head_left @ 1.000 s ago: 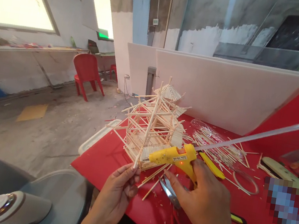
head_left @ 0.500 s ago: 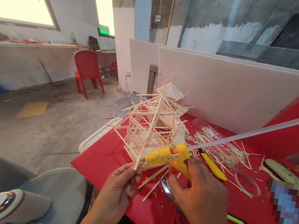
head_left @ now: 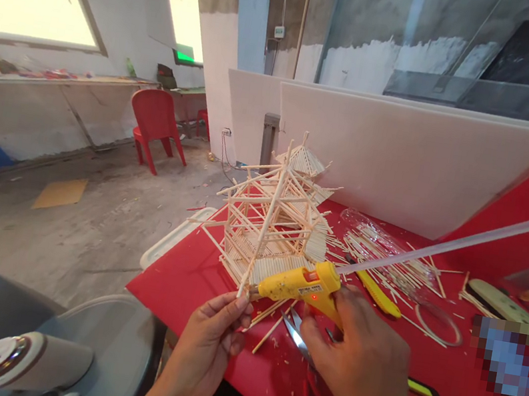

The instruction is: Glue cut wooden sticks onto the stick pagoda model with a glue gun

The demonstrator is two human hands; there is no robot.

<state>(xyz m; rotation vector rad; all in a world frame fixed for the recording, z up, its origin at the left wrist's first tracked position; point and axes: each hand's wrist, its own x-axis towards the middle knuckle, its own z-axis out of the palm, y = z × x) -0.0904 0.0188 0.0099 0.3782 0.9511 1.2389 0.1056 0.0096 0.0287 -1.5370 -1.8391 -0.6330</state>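
Thin wooden stick [head_left: 265, 224] | left hand [head_left: 210, 343] grip pinching it | right hand [head_left: 363, 363] grip clasping yellow glue gun [head_left: 298, 286]

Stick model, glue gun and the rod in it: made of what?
Stick model: pale, matte thin sticks, likely bamboo or wood. Glue gun: glossy yellow plastic body, red light lit. Rod at its back: translucent, milky, probably hot-melt glue.

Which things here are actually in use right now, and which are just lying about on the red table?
In use: long stick in left hand; yellow glue gun in right hand, nozzle at the stick's lower end; stick house model behind.
Lying about: scissors, yellow cutter, loose sticks, white tray beside the table.
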